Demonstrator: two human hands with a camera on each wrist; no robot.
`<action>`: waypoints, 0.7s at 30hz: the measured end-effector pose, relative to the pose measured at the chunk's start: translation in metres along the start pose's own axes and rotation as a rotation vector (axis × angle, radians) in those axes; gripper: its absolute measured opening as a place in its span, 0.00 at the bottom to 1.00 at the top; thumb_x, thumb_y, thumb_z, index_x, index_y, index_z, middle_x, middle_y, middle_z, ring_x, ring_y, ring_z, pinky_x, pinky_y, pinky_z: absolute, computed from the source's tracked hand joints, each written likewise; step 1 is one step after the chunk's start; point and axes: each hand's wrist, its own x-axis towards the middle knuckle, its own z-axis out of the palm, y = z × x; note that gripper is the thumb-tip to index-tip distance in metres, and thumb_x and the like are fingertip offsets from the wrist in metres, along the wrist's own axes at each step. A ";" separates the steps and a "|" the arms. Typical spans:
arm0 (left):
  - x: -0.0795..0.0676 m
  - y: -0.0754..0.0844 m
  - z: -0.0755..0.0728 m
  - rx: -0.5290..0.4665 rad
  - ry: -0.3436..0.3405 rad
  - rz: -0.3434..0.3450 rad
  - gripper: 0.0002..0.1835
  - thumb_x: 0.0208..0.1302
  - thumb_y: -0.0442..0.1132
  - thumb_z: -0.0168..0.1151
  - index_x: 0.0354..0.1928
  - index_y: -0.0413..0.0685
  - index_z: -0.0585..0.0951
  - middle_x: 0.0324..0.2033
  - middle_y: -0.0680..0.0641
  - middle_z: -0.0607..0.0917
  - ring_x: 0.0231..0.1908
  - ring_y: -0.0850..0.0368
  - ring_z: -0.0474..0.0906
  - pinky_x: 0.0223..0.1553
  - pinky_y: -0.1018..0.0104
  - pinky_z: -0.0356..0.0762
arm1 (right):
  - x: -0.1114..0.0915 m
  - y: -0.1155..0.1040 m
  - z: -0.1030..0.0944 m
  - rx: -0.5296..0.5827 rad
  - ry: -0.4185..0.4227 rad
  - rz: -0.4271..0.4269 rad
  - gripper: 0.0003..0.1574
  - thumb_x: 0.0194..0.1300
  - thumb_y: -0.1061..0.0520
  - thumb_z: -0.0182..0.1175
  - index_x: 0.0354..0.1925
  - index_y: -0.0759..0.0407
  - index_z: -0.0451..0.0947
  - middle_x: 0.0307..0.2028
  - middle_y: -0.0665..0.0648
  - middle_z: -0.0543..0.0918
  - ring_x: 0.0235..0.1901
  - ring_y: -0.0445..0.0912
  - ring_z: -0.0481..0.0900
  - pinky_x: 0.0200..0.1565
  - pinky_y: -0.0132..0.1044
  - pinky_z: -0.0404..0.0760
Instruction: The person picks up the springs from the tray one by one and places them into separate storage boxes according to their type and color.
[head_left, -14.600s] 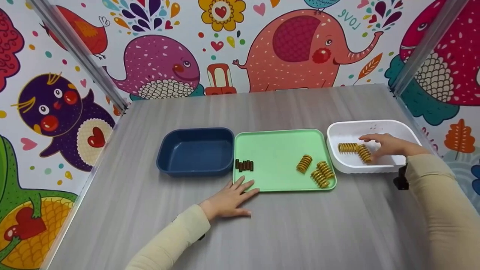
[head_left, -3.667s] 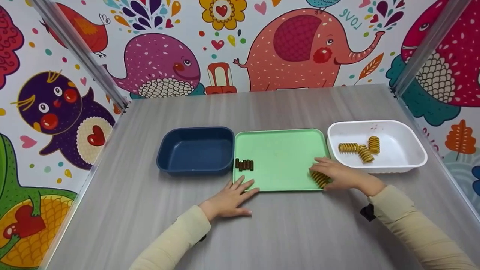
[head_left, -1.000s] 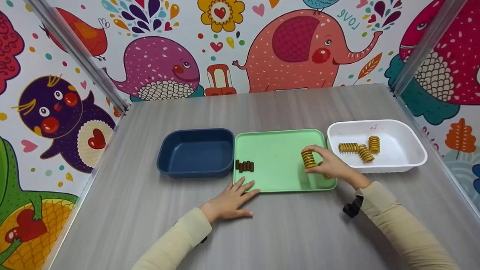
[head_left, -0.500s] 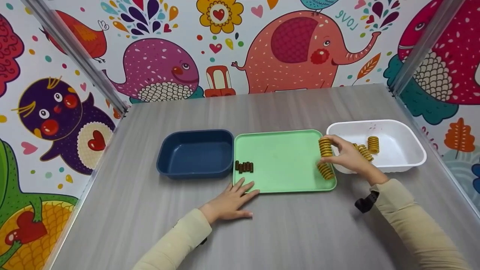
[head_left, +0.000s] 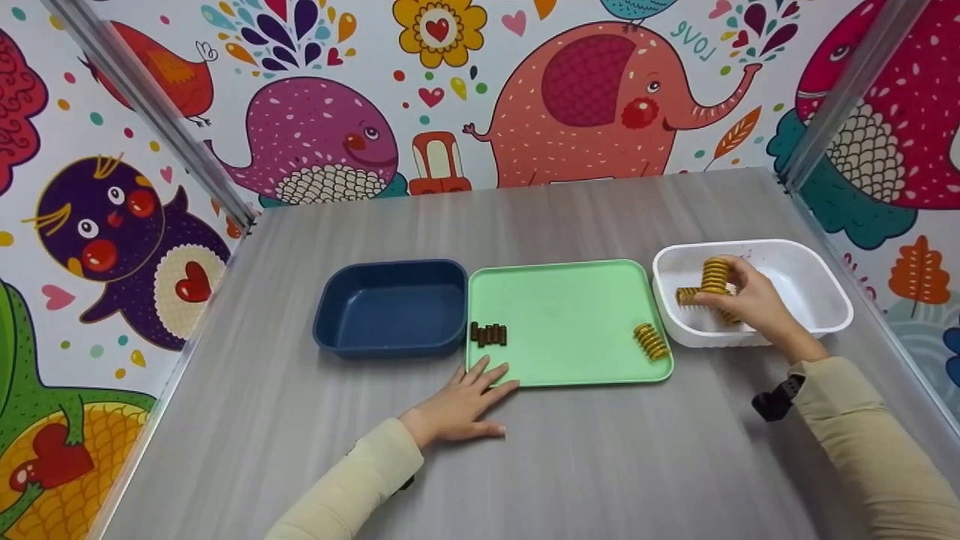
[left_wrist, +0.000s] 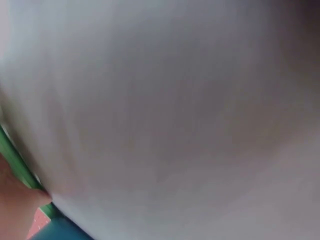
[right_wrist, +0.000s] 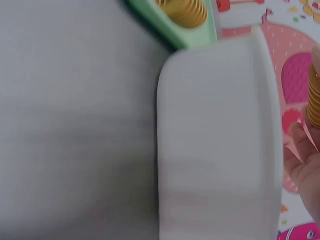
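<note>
My right hand (head_left: pixel 761 301) pinches a golden ribbed coil (head_left: pixel 715 276) between thumb and fingers, upright over the white bin (head_left: pixel 814 324). In the right wrist view the same coil (right_wrist: pixel 314 97) shows at the right edge, above the bin's rim. Other golden coils (head_left: pixel 686 296) lie in the bin, partly hidden behind the hand. One more golden coil (head_left: pixel 650 342) lies on the right side of the green tray (head_left: pixel 562 315). My left hand (head_left: pixel 459 405) rests flat with fingers spread, fingertips on the tray's front left edge.
Several short dark brown sticks (head_left: pixel 490 334) lie in a row at the tray's left side. A dark blue bin (head_left: pixel 390 349) stands left of the tray. The grey wood-grain table (head_left: pixel 600 465) is bounded by walls with cartoon animals.
My right hand has taken a golden coil from the tray and carried it right, over the white bin. Earlier, other coils moved from tray to bin. The left hand stays put.
</note>
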 end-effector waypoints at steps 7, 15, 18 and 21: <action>0.001 -0.001 0.001 -0.010 0.000 0.007 0.39 0.63 0.65 0.43 0.72 0.61 0.48 0.71 0.49 0.45 0.70 0.45 0.34 0.64 0.40 0.45 | -0.002 0.018 -0.027 -0.038 0.002 0.152 0.47 0.57 0.48 0.64 0.63 0.69 0.52 0.52 0.61 0.66 0.53 0.51 0.66 0.56 0.37 0.69; 0.000 -0.002 0.002 -0.029 0.000 0.000 0.39 0.62 0.65 0.44 0.72 0.62 0.48 0.71 0.49 0.45 0.70 0.45 0.33 0.64 0.40 0.45 | 0.000 0.037 -0.048 -0.067 -0.012 0.264 0.51 0.58 0.45 0.63 0.65 0.70 0.48 0.60 0.70 0.59 0.57 0.61 0.57 0.57 0.53 0.59; 0.001 -0.002 0.002 -0.021 -0.003 -0.003 0.39 0.62 0.65 0.44 0.72 0.62 0.48 0.71 0.50 0.45 0.70 0.45 0.34 0.63 0.40 0.45 | 0.000 0.043 -0.053 -0.106 -0.035 0.279 0.52 0.57 0.44 0.63 0.65 0.71 0.48 0.61 0.72 0.59 0.55 0.61 0.57 0.57 0.54 0.59; 0.001 -0.001 0.002 -0.014 -0.004 -0.004 0.39 0.62 0.65 0.44 0.72 0.62 0.49 0.71 0.50 0.45 0.70 0.45 0.34 0.63 0.40 0.46 | -0.001 0.047 -0.058 -0.142 -0.077 0.282 0.53 0.57 0.44 0.63 0.64 0.73 0.48 0.59 0.74 0.59 0.55 0.61 0.58 0.58 0.57 0.58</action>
